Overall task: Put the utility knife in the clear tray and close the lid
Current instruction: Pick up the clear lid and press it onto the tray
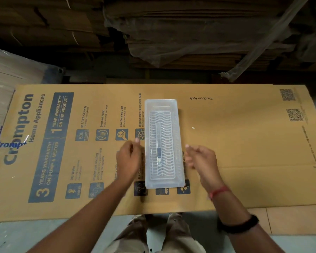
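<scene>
Showing faintly through closed clear tray (163,143): utility knife (158,143); both hands' fingers spread, empty, blurred.

Flattened brown cardboard sheet (235,143) spread over a pale grey floor (26,236), printed side up with dark blue appliance lettering and icons across the left half, QR codes at the far right corner. Near the middle, lying straight on the cardboard, a long clear tray (162,143) with lid on, long axis running away from the viewer, a utility knife (158,143) visible through the ribbed plastic. Another plain cardboard piece (290,220) on the floor at lower right.
</scene>
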